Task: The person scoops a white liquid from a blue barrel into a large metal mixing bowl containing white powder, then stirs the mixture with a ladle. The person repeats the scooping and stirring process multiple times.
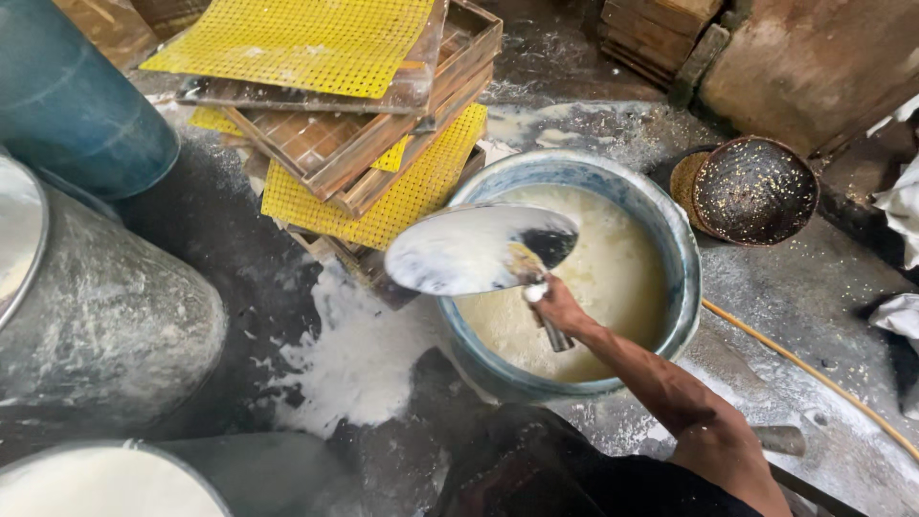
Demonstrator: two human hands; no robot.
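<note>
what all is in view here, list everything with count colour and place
round blue tub of pale creamy liquid: 1, blue rim, centre
wide shallow metal scoop: 1, silvery, coated white, held over the tub's left rim
wooden frame trays: a stack, brown, top centre
yellow perforated mesh sheets: several, yellow, on and between the trays
dark round woven basket: 1, brown-black, speckled, right of the tub
blue barrel: 1, top left
grey metal drum: 1, left
container of white liquid: 1, bottom left
white spill: 1 patch, on the wet floor left of the tub
thin yellow hose: 1, floor at right
white cloth: right edge
right hand: gripping the scoop's handle
left hand: not in view
</note>
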